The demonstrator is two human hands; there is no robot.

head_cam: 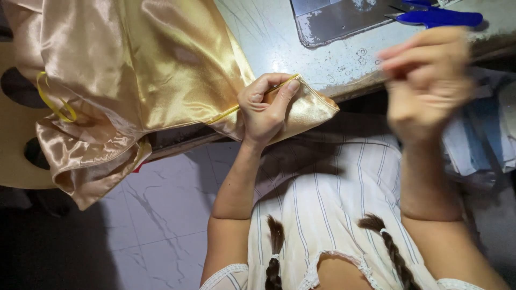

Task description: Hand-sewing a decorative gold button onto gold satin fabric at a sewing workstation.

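Fabric point(134, 59) on table point(279, 43) left; scissors point(435, 16) far right.

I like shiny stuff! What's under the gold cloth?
The gold cloth lies over a grey table, held by the left hand. What lies beneath its folds is hidden.

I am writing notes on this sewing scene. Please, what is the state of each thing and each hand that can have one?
left hand: closed, pinching the fabric corner
right hand: raised, blurred, fingers together; whether it holds anything cannot be told
gold satin fabric: crumpled, draped over the table edge
yellow trim: looped, along the fabric edge
blue scissors: lying flat on the table, untouched
table: worn, scratched surface
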